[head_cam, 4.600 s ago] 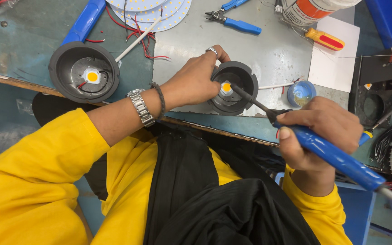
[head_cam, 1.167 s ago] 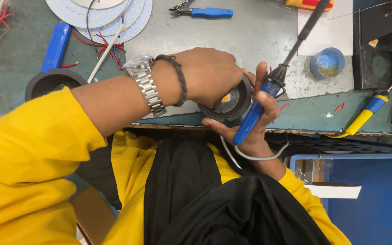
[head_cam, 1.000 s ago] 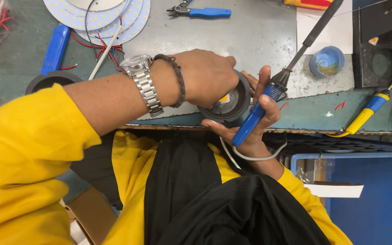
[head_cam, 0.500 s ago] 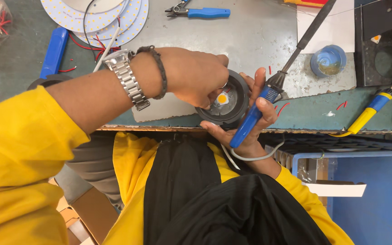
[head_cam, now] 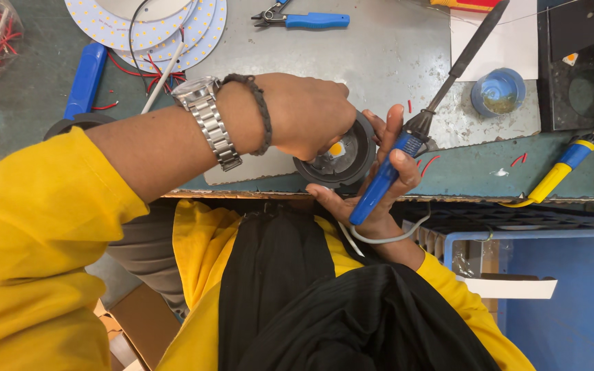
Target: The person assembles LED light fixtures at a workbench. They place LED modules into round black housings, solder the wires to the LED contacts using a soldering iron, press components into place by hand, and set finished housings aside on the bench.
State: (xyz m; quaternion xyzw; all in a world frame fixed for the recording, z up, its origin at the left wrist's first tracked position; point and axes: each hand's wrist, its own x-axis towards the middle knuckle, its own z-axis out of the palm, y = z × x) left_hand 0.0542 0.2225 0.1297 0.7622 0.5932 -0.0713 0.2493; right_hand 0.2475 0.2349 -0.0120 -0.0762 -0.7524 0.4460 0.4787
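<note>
**Both hands on the lamp housing at the bench edge**

The black round housing (head_cam: 338,161) lies at the near edge of the grey plate (head_cam: 379,62), partly over the edge of the bench. All places here are told from this housing. The left hand (head_cam: 307,113) comes from the left and covers its upper left part, fingers curled down on the rim; it is closed on the housing. The right hand (head_cam: 379,178) supports it from below and from the right, and the same hand also holds the soldering iron (head_cam: 407,148) between thumb and fingers. The long axis of the iron goes from lower left to upper right, so its tip points away from the housing, up and to the right. The yellow chip (head_cam: 336,149) in the housing is open to view between the two hands. Both hands touch the housing. Far right lies a yellow and blue tool (head_cam: 558,175), above right a blue tin (head_cam: 498,91), straight above blue pliers (head_cam: 304,19)
</note>
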